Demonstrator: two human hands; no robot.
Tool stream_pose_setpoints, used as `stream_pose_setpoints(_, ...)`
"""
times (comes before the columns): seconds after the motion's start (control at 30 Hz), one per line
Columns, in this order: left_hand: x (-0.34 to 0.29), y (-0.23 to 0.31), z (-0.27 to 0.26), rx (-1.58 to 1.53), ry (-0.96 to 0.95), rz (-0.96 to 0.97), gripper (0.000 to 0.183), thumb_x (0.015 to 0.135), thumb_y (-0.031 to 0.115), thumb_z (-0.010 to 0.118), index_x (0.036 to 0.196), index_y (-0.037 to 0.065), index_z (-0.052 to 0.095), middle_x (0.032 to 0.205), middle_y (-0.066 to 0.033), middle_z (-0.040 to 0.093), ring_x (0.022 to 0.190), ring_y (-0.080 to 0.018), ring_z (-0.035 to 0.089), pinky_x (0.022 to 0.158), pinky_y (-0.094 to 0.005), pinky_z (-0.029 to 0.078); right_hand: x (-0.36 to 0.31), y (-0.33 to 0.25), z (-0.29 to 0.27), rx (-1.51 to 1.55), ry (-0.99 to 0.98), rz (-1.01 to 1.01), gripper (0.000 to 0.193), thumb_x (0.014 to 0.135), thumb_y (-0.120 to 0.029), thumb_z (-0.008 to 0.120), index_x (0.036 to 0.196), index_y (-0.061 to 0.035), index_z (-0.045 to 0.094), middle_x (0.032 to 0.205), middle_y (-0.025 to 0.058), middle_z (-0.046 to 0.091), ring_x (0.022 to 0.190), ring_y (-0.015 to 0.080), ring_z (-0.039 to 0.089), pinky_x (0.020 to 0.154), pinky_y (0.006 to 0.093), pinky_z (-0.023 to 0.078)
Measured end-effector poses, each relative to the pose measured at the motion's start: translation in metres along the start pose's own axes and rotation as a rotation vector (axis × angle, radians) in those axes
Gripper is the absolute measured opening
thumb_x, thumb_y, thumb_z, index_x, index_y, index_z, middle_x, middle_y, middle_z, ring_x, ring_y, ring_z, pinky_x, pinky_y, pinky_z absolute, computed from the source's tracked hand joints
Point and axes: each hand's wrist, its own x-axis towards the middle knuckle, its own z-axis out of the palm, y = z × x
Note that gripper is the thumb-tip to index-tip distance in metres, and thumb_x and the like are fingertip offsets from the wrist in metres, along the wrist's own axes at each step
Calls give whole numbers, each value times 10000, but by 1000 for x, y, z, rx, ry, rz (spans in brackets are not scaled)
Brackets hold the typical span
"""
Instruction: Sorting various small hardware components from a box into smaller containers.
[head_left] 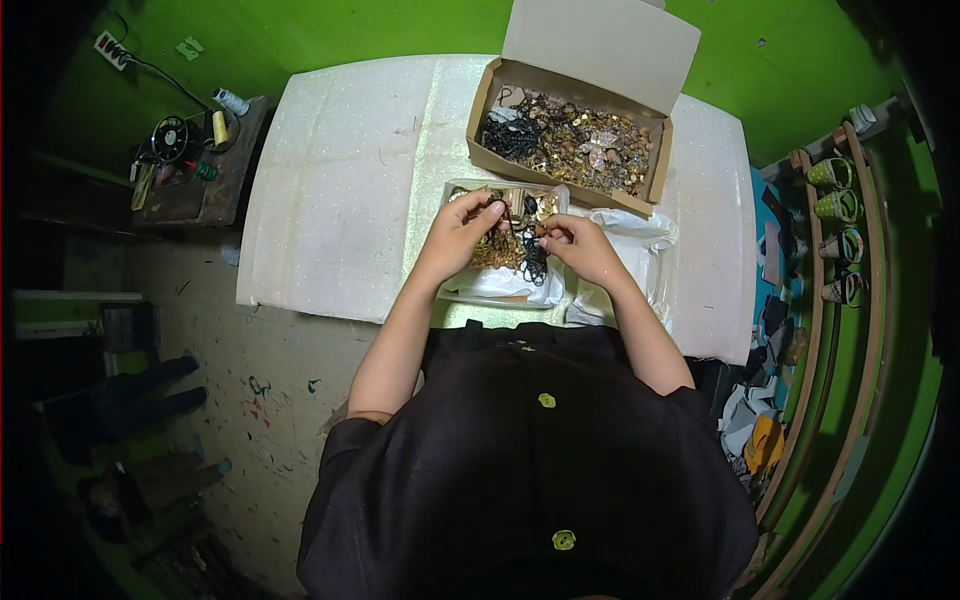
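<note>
My left hand (462,238) is closed in a pinch on a dark beaded strand (516,215) over a see-through plastic tub (556,192). To its right, my right hand (590,252) has thumb and fingers pinched together on the strand's other side. Black beaded loops (535,262) hang down beside the right fingertips. Gold-coloured beads or chains (492,250) lie in the tub below, partly hidden by my hands. A white plastic bag (500,287) fills the tub's near end. The exact run of the strand between my fingers is too small to follow.
Behind the tub stands an open cardboard box (482,165) of mixed beads and trinkets on the white table (330,190). A white plastic bag (625,235) lies right of the tub. Cloth scraps (750,410) and a wooden rack (815,370) are at right, a small side table (210,205) at left.
</note>
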Motion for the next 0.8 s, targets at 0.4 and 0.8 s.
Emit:
stream_pose_setpoints(0.4,1,1,2,55,-56,-35,231,920,201,569,1020,-4,608,863,7,613,791,-56,543,732,-215,441,-9,-17,-1,-365,138,-213,385,729,-207,698,1061,-22,636,1064,157,604,1047,309,552,954,381,403)
stream_pose_setpoints(0.8,2,1,-4,-25,-31,-109,230,917,164,572,1048,-23,597,853,-27,613,752,-82,560,700,-224,458,-10,-34,2,524,-130,-117,204,889,-197,611,965,-9,583,819,11,610,771,84,582,732,241,474)
